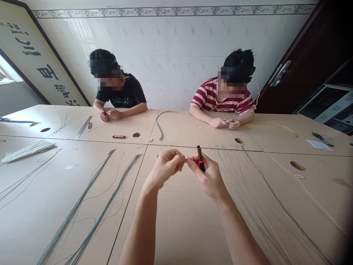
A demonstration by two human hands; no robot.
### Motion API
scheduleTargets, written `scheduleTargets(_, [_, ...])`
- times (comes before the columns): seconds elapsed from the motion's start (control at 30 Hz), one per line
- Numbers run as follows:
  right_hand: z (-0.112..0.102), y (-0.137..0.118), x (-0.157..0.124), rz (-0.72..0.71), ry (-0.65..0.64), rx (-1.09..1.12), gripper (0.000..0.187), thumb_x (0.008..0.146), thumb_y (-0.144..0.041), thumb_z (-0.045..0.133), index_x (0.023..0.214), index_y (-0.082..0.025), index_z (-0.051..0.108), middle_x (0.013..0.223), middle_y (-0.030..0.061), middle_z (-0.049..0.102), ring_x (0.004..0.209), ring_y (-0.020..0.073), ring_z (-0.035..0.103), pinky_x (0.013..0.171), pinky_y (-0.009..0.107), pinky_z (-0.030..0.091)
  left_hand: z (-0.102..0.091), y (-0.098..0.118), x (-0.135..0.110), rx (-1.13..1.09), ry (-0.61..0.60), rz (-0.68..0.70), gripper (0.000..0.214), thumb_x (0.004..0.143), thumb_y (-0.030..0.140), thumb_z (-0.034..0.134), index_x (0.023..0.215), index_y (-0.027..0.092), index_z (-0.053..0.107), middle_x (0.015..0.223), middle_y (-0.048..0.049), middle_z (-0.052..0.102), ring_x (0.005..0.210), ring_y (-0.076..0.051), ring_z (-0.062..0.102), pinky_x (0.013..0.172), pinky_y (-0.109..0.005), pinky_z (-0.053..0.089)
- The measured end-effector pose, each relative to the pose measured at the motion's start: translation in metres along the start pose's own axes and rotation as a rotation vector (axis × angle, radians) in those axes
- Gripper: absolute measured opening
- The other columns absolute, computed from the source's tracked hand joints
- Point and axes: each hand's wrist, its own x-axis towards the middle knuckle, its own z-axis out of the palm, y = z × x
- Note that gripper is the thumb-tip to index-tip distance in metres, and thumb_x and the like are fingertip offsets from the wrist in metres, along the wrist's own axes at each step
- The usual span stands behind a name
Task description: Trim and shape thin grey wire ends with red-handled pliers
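Note:
Over the middle of the table, my left hand [168,167] and my right hand [208,175] meet almost fingertip to fingertip. A closed pinch of my left fingers appears to hold the end of a very thin cord; most of it is hidden or too fine to follow. My right hand is closed around a slim black-and-red tool [201,159], which points up between thumb and fingers. What kind of tool it is I cannot make out. My right thumb and forefinger also press together beside the left fingertips.
Bundles of grey-green cords [91,187] lie to the left, with loose strands [248,198] at right. Across the table [179,235] sit two people, one in a black shirt [124,92], one in a striped shirt [206,95]. A metal ruler [84,127] and a red-and-black stick [118,137] lie left of centre.

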Motion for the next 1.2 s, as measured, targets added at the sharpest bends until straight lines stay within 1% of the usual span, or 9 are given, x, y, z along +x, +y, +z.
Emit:
scheduleTargets(0.1, [-0.0008, 0.0021, 0.0006, 0.0, 0.03, 0.014, 0.026, 0.088, -0.042, 0.058, 0.075, -0.02, 0.056, 0.064, -0.0039, 0.043, 0.059, 0.0112, 0.036, 0.055, 0.025, 0.032, -0.0003, 0.0002, 0.0013, -0.015, 0.023, 0.016, 0.018, 0.083, 0.025, 0.049, 0.07, 0.016, 0.057, 0.059, 0.0025, 0.056, 0.045, -0.005, 0.039, 0.046, -0.021, 0.03])
scheduleTargets(0.2, [-0.0016, 0.0042, 0.0016, 0.008, 0.054, 0.02, 0.027, 0.088, -0.043, 0.058, 0.074, -0.02, 0.054, 0.065, -0.0032, 0.044, 0.059, 0.0114, 0.037, 0.054, 0.026, 0.032, -0.0005, 0.0006, 0.0019, -0.037, 0.031, 0.021, 0.014, 0.083, 0.025, 0.051, 0.078, 0.015, 0.06, 0.069, -0.0006, 0.063, 0.054, -0.008, 0.053, 0.052, -0.022, 0.04])
scheduleTargets(0.33, [-0.0026, 0.0062, 0.0022, 0.019, 0.072, 0.023, 0.027, 0.087, -0.044, 0.06, 0.075, -0.02, 0.056, 0.064, -0.0032, 0.044, 0.058, 0.0114, 0.037, 0.053, 0.026, 0.032, -0.0004, 0.0004, 0.0018, -0.037, -0.021, 0.034, 0.013, 0.082, 0.024, 0.055, 0.082, 0.014, 0.064, 0.077, -0.0034, 0.067, 0.065, -0.011, 0.061, 0.062, -0.024, 0.047])
scheduleTargets(0.4, [-0.0033, 0.0065, 0.002, 0.018, 0.078, 0.014, 0.027, 0.087, -0.044, 0.06, 0.075, -0.02, 0.057, 0.065, -0.0029, 0.046, 0.058, 0.0114, 0.037, 0.053, 0.026, 0.032, -0.0003, -0.0003, 0.0019, -0.036, -0.054, 0.057, 0.012, 0.08, 0.022, 0.058, 0.083, 0.013, 0.066, 0.078, -0.0039, 0.067, 0.068, -0.011, 0.061, 0.065, -0.024, 0.047])
scheduleTargets(0.5, [-0.0044, 0.0062, 0.0017, 0.02, 0.086, 0.003, 0.027, 0.087, -0.044, 0.059, 0.075, -0.02, 0.058, 0.066, -0.002, 0.048, 0.059, 0.0115, 0.039, 0.053, 0.026, 0.033, -0.0002, -0.0017, 0.0025, -0.044, -0.078, 0.084, 0.01, 0.078, 0.02, 0.062, 0.082, 0.013, 0.068, 0.077, -0.0031, 0.067, 0.068, -0.011, 0.061, 0.064, -0.024, 0.046])
scheduleTargets(0.67, [-0.0057, 0.0058, 0.0021, 0.027, 0.084, 0.003, 0.026, 0.087, -0.043, 0.059, 0.074, -0.02, 0.058, 0.066, -0.0022, 0.048, 0.059, 0.0115, 0.039, 0.053, 0.026, 0.033, -0.0006, -0.0038, 0.0039, -0.04, -0.083, 0.083, 0.009, 0.078, 0.021, 0.064, 0.08, 0.013, 0.068, 0.076, -0.0019, 0.065, 0.066, -0.01, 0.059, 0.062, -0.023, 0.045])
scheduleTargets(0.9, [-0.0058, 0.0072, 0.0022, 0.038, 0.063, 0.012, 0.026, 0.088, -0.042, 0.059, 0.075, -0.02, 0.058, 0.069, -0.0004, 0.051, 0.062, 0.0126, 0.041, 0.054, 0.026, 0.033, -0.0007, -0.0054, 0.0048, -0.055, -0.107, 0.081, 0.013, 0.078, 0.025, 0.068, 0.085, 0.013, 0.067, 0.076, -0.001, 0.064, 0.065, -0.009, 0.059, 0.061, -0.022, 0.045])
scheduleTargets(1.2, [-0.0068, 0.0046, 0.001, 0.042, 0.049, 0.012, 0.025, 0.088, -0.041, 0.059, 0.073, -0.02, 0.057, 0.067, -0.0018, 0.048, 0.062, 0.012, 0.04, 0.055, 0.026, 0.032, -0.0001, -0.0035, 0.005, -0.045, -0.098, 0.08, 0.01, 0.079, 0.023, 0.066, 0.083, 0.013, 0.068, 0.075, -0.0008, 0.064, 0.064, -0.009, 0.058, 0.061, -0.022, 0.046])
